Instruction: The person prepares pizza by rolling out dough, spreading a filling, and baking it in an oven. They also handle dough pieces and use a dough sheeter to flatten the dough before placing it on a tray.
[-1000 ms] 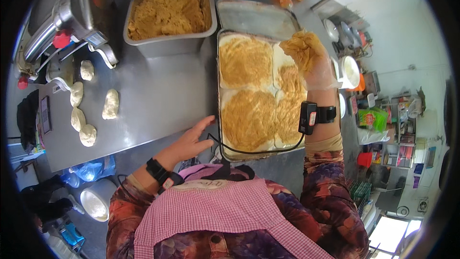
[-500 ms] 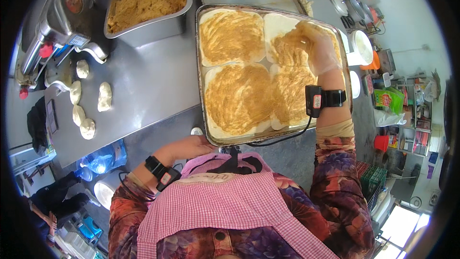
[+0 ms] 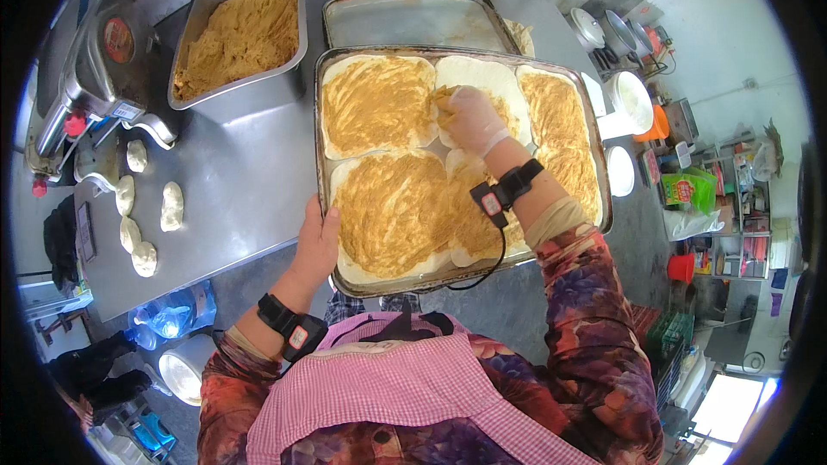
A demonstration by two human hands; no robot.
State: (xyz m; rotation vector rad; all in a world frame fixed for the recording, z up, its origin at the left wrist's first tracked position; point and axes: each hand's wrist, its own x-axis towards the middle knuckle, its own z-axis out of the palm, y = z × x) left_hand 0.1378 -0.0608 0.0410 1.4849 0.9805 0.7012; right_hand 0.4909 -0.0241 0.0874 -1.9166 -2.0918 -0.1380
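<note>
A large baking tray [image 3: 324,103] holds several flat dough sheets [image 3: 379,103] smeared with brown filling. My right hand [image 3: 476,123], in a clear glove, is closed on a clump of brown filling [image 3: 445,105] over the far middle sheet. That sheet still shows pale dough [image 3: 482,74] along its far side. My left hand [image 3: 317,243] grips the tray's left edge near its front corner; the rim hides part of its fingers.
A deep metal pan of brown filling [image 3: 241,39] stands at the far left, beside a metal machine [image 3: 112,56]. Several dough pieces [image 3: 172,207] lie on the steel table [image 3: 233,198]. Behind my tray is another tray [image 3: 405,21]. A person's dark-clothed legs [image 3: 95,366] show at lower left.
My left hand has come up from near the apron to the tray's left edge. My right hand has moved left across the far middle sheet. The view has shifted.
</note>
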